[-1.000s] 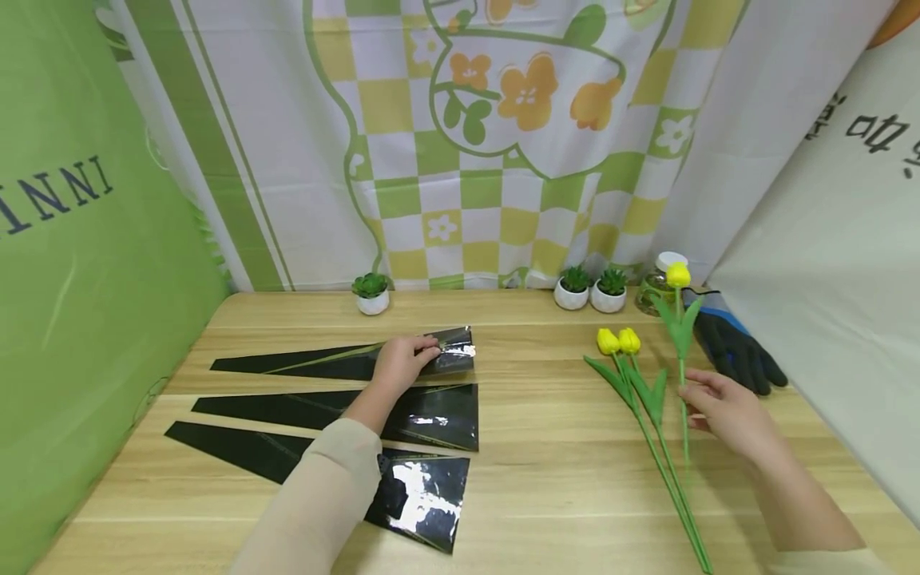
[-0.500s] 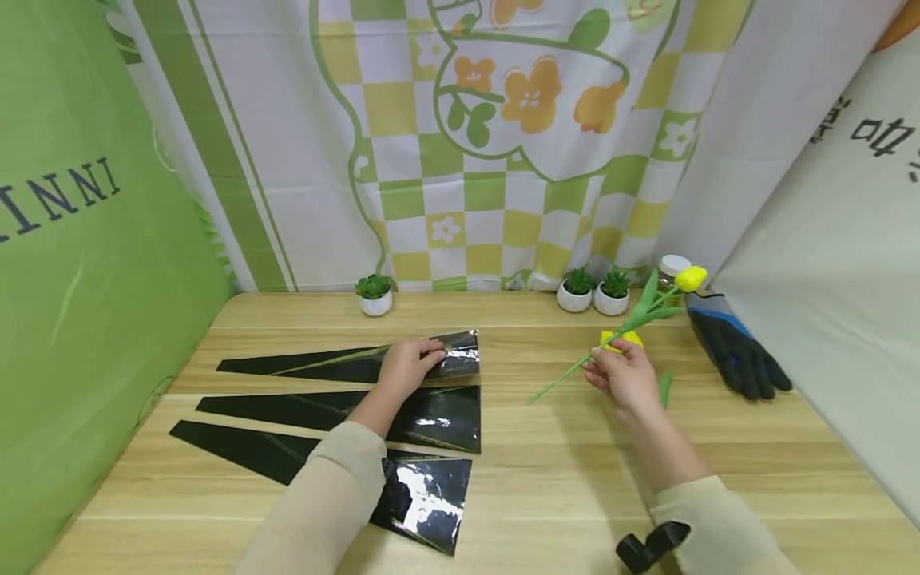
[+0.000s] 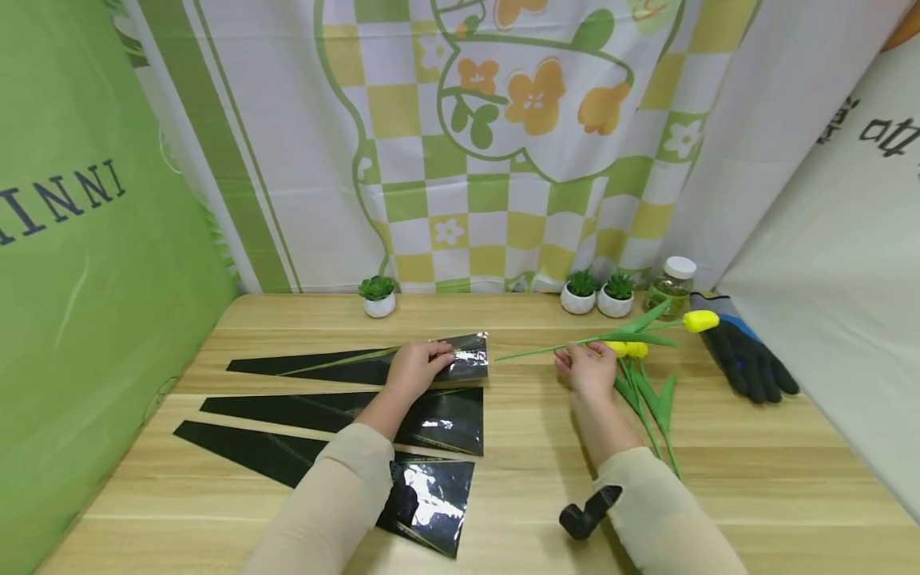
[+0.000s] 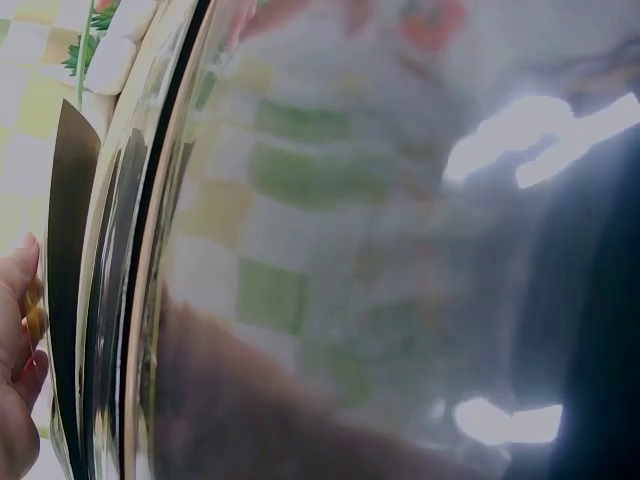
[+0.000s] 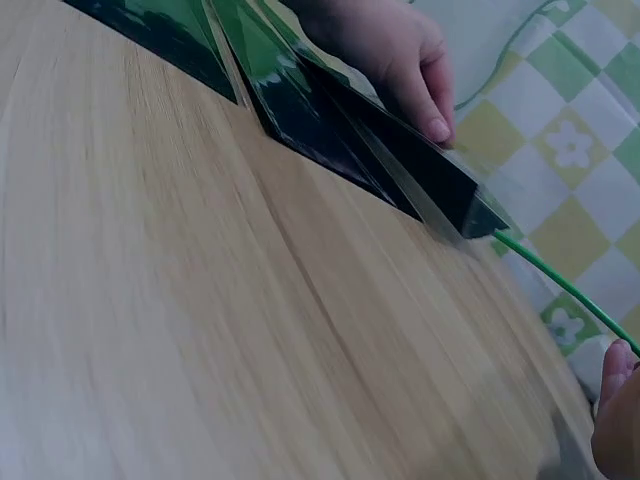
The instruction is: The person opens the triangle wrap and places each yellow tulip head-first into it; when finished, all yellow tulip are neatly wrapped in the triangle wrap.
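Step in hand, by the look of it: loading a tulip into a black sleeve, stem end first.

Near edge: two spare sleeves (image 3: 431,499) lie flat on the table (image 3: 719,495), untouched. A black wrist-camera strap (image 3: 585,515) shows under the right forearm.

Mid table: left hand (image 3: 413,369) rests on the far sleeve (image 3: 359,363), fingers curled over its wide end, pinching the upper layer (the right wrist view shows the mouth (image 5: 455,210) lifted a bit, not fully spread). Right hand (image 3: 585,369) grips the tulip (image 3: 700,321) mid-stem; stem held roughly level above the table, bloom out to the right, cut end pointing left.

Relation: the stem tip (image 5: 505,240) sits just beside the sleeve mouth, nearly at the opening; cannot tell if it has entered. Hands near each other, not touching.

Next move likely calls for: keeping the mouth open with the left hand, lining the tip with the sleeve's long axis, sliding leftward without snagging the film (thin and glossy, probably buckles easily).

Right of the right hand: two more tulips (image 3: 627,349) lying on the table, partly under the held one.

Far: a dark glove (image 3: 747,363), a jar (image 3: 672,283), three small potted plants (image 3: 377,294) along the back edge, patterned curtain (image 3: 503,160) behind.
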The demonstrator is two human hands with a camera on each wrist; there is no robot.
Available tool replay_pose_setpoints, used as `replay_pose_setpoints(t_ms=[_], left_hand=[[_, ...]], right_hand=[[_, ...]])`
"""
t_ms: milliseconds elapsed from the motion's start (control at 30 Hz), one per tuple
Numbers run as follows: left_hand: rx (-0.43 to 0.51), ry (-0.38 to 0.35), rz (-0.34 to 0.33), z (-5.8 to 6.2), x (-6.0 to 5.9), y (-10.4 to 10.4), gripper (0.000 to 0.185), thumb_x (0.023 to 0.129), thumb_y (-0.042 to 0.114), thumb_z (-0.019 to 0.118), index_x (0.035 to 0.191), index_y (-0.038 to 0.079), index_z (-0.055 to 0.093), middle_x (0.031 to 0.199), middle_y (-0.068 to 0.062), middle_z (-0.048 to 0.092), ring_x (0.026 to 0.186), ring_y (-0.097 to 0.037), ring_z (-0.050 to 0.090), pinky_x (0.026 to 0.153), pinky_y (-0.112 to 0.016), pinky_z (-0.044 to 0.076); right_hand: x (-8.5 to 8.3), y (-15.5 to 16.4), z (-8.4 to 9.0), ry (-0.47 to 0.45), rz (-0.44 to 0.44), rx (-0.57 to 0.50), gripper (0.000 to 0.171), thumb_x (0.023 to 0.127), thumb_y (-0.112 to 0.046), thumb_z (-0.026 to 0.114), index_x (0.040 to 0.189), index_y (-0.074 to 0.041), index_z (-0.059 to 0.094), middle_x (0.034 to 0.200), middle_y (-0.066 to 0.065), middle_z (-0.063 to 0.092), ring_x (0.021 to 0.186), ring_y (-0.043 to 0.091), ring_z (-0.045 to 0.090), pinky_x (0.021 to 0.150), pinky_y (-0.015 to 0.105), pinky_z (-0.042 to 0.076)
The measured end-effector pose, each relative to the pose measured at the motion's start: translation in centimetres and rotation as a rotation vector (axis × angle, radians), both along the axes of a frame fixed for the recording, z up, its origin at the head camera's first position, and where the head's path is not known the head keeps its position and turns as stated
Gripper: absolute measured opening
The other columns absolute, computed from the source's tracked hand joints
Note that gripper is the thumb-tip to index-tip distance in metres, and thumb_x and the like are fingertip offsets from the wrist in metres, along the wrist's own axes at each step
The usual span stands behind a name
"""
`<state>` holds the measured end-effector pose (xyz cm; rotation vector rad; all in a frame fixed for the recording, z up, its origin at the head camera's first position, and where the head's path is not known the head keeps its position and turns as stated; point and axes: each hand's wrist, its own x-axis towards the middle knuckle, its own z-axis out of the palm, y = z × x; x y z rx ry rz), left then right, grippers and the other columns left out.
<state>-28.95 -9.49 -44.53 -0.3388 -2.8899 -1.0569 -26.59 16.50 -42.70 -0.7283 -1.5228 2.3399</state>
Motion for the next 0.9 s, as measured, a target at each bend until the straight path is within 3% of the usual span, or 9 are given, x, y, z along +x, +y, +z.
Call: replay_pose_setpoints(t_ms=[433, 733, 900], left_hand=[[-0.003, 0.025, 0.005, -0.3, 0.2, 0.3, 0.029, 0.094, 0.031, 0.065, 0.119, 0.017, 0.073, 0.126, -0.002, 0.068, 0.120, -0.024, 0.063, 0.104, -0.043, 0.050], [0.005, 0.012, 0.003, -0.3, 0.2, 0.4, 0.030, 0.094, 0.032, 0.065, 0.119, 0.017, 0.073, 0.127, -0.002, 0.068, 0.121, -0.024, 0.063, 0.105, -0.043, 0.049], [-0.007, 0.020, -0.001, -0.4, 0.2, 0.4, 0.030, 0.094, 0.032, 0.065, 0.119, 0.017, 0.072, 0.128, -0.001, 0.067, 0.121, -0.024, 0.062, 0.106, -0.043, 0.048]], right_hand=[[-0.3, -5.5, -1.2, -0.047, 0.117, -0.033, 0.046, 0.095, 0.005, 0.053, 0.133, 0.002, 0.027, 0.112, 0.018, 0.052, 0.063, 0.006, 0.063, 0.061, 0.015, 0.056], [-0.3, -8.2, -1.7, -0.033, 0.178, -0.008, 0.046, 0.092, 0.008, 0.055, 0.131, 0.007, 0.030, 0.106, 0.019, 0.055, 0.068, 0.010, 0.062, 0.065, 0.018, 0.058], [-0.1, -9.0, -1.8, -0.047, 0.201, 0.058, 0.043, 0.091, 0.006, 0.058, 0.128, 0.008, 0.035, 0.100, 0.014, 0.056, 0.067, 0.008, 0.059, 0.060, 0.016, 0.055]])
